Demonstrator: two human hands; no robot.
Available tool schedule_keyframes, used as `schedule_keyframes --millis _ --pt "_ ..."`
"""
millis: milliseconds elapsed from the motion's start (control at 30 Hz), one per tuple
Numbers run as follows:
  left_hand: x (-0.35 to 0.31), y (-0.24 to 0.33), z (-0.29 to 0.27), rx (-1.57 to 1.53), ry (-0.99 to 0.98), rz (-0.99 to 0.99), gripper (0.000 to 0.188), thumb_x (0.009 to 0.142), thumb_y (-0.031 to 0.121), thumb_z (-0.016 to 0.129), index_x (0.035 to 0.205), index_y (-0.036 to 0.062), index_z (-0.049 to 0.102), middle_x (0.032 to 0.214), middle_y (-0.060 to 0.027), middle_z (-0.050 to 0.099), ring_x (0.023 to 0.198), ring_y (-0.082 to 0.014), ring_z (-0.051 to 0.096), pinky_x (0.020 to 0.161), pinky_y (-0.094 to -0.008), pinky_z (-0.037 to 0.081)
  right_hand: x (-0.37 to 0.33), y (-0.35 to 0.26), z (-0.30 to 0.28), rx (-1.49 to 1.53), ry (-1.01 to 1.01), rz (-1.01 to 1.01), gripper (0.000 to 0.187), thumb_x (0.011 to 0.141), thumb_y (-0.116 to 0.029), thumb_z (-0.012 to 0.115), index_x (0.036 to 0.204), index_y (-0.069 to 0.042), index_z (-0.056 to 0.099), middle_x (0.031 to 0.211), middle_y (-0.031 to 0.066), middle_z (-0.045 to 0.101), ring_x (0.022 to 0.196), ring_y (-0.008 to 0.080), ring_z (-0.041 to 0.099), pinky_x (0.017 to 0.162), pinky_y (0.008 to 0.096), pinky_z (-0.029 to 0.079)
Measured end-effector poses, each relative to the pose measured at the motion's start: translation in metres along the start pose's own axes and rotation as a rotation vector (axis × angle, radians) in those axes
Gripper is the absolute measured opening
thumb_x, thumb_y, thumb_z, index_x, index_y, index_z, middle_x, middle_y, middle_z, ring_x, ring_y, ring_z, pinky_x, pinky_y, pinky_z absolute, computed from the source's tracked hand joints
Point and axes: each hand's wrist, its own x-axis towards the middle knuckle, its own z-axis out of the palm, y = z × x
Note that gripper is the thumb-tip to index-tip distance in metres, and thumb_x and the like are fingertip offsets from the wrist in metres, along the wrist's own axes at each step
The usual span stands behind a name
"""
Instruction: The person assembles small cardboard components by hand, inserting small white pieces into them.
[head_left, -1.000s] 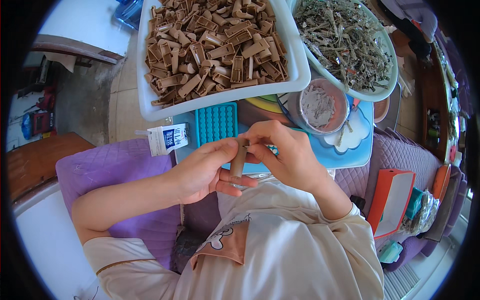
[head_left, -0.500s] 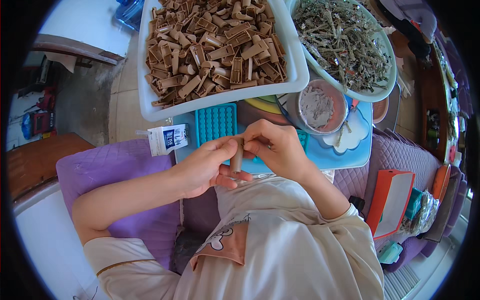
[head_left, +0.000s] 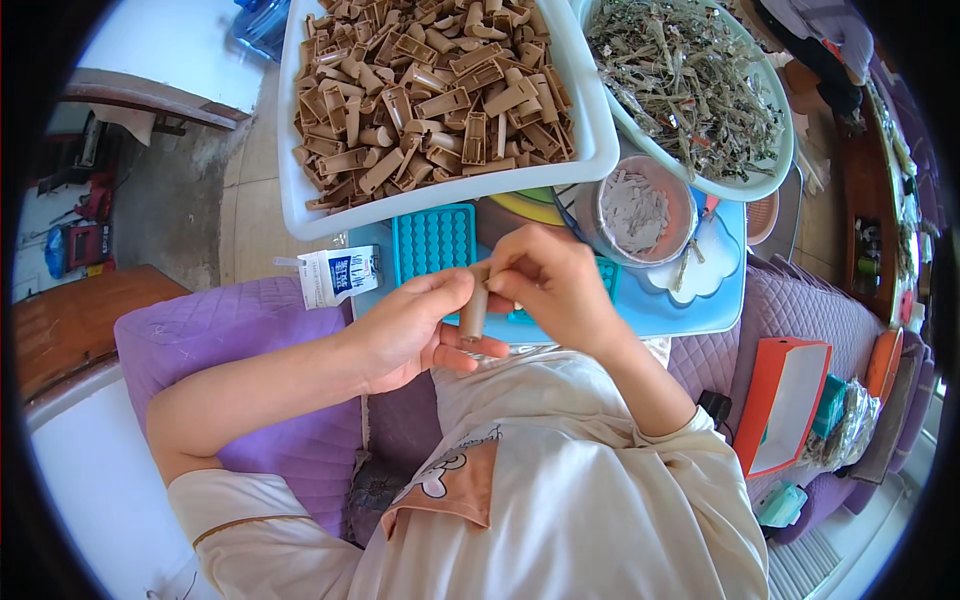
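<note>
In my left hand (head_left: 415,325) is a small brown plastic casing (head_left: 474,316), rounded and tube-like. Its thumb and fingers grip the upper part, while the other fingers spread beneath the lower end. Thumb and forefinger of my right hand (head_left: 553,285) are pinched together at the casing's upper right edge; whatever sits between those fingertips is hidden. Beyond my hands stands a white bin (head_left: 600,160) heaped with similar brown casings (head_left: 430,95). A teal tray with rows of small round bumps (head_left: 432,242) lies just past my left hand.
On the blue table (head_left: 715,318) are a round tub of pale strips (head_left: 635,212) and a white flower-shaped dish (head_left: 705,265). A pale green basin (head_left: 785,150) holds tangled shiny scraps. Left is a white packet (head_left: 340,277); an orange-red box (head_left: 785,405) stands right on purple seating.
My right hand has shifted slightly upward at the casing's top. My left hand keeps its hold on the casing with almost no movement.
</note>
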Motion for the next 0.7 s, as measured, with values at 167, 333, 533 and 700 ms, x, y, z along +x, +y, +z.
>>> schedule_keyframes --millis 167,333,533,700 --pt "-0.005 0.012 0.005 -0.068 -0.091 0.081 0.041 0.090 0.035 0.030 0.119 0.0073 0.036 0.108 -0.0106 0.051 0.079 -0.0214 0.061 0.047 -0.0199 0.051 0.006 -0.008 -0.012 0.366 0.020 0.017 0.011 0.075 0.004 0.055 0.084 0.001 0.049 0.079 0.0071 0.055 0.068 0.0099 0.054 0.059 0.0224 0.046" --pt "-0.012 0.014 0.006 -0.096 -0.098 0.089 0.042 0.090 0.035 0.030 0.120 0.0064 0.035 0.107 -0.0110 0.051 0.078 -0.0224 0.061 0.046 -0.0203 0.051 0.008 -0.016 -0.007 0.099 0.067 -0.089 0.009 0.074 0.004 0.056 0.082 0.002 0.052 0.092 0.0095 0.050 0.076 0.0132 0.055 0.062 0.0237 0.047" --pt "-0.013 0.014 0.001 -0.077 -0.154 0.124 0.042 0.091 0.034 0.029 0.124 0.0087 0.032 0.110 -0.0085 0.050 0.084 -0.0218 0.060 0.056 -0.0220 0.051 0.010 -0.025 0.003 0.011 0.158 -0.110 0.008 0.073 0.006 0.052 0.080 0.002 0.050 0.093 0.0114 0.048 0.074 0.0172 0.055 0.061 0.0264 0.047" --pt "-0.014 0.009 0.000 -0.128 -0.119 0.139 0.039 0.091 0.033 0.030 0.121 0.0089 0.035 0.105 -0.0073 0.050 0.083 -0.0224 0.060 0.056 -0.0225 0.051 0.009 -0.024 0.014 -0.046 0.138 -0.093 0.008 0.075 0.009 0.046 0.078 0.002 0.047 0.098 0.0099 0.044 0.080 0.0139 0.055 0.065 0.0220 0.047"
